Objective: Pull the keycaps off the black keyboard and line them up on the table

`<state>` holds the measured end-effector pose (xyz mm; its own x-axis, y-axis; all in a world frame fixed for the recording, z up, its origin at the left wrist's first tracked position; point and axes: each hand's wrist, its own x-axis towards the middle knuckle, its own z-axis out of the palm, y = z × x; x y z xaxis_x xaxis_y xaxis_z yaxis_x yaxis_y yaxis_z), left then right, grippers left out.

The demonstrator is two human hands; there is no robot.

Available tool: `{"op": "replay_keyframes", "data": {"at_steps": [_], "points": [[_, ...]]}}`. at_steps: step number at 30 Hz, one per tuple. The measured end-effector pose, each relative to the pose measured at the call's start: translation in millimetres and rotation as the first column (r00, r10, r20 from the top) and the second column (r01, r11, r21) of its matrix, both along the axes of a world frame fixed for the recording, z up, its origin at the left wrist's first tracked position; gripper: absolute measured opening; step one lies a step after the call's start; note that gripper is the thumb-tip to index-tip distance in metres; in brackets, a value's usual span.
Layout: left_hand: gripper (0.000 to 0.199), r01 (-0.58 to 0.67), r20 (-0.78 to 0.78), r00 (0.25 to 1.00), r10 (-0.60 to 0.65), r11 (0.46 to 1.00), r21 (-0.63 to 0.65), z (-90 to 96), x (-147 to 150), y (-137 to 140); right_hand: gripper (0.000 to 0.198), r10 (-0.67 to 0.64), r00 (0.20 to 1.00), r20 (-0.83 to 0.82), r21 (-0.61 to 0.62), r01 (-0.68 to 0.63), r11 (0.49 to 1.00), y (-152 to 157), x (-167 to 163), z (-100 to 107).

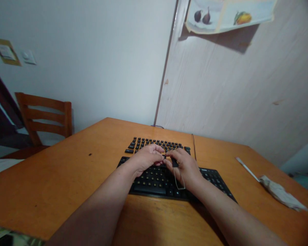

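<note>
A black keyboard lies on the table, many of its key places bare with small pale stems showing. Above it my left hand is closed, thumb and fingers pinched towards a small black keycap. My right hand meets it there, its fingertips touching or almost touching the same keycap. Tucked in the right hand is a keycap puller with a black handle and a thin wire loop hanging down over the keyboard. Loose keycaps stand in rows just behind the keyboard, partly hidden by both hands.
The wooden table meets the wall at the back. To the right lie a thin white-handled brush and a crumpled pale cloth. A dark cable runs behind the keyboard. A wooden chair stands at the left.
</note>
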<state>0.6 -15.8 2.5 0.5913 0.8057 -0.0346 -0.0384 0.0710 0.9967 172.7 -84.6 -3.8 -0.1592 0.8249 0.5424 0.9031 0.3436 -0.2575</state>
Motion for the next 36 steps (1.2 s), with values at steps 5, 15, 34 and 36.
{"op": "replay_keyframes", "data": {"at_steps": [5, 15, 34, 36], "points": [[0.035, 0.003, 0.001, 1.000, -0.003, 1.000, -0.004, 2.1, 0.8, -1.3, 0.023, -0.039, 0.998, 0.042, -0.023, 0.040, 0.999, 1.4, 2.1, 0.7], [0.021, -0.315, 0.036, 0.949, 0.313, 0.947, 0.062, 10.9, -12.1, 12.3, 0.024, -0.212, 0.962, 0.171, -0.095, 0.231, 0.968, 20.2, 26.7, 5.3], [0.018, -0.344, 0.060, 0.938, 0.340, 0.936, 0.072, 14.5, -18.0, 17.4, 0.022, -0.101, 0.886, 0.453, -0.227, 0.224, 0.948, 60.0, 13.7, -0.1], [0.019, -0.338, 0.060, 0.941, 0.334, 0.938, 0.078, 14.9, -18.1, 17.1, 0.023, -0.091, 0.884, 0.458, -0.222, 0.213, 0.952, 61.6, 14.8, -1.2]]}}
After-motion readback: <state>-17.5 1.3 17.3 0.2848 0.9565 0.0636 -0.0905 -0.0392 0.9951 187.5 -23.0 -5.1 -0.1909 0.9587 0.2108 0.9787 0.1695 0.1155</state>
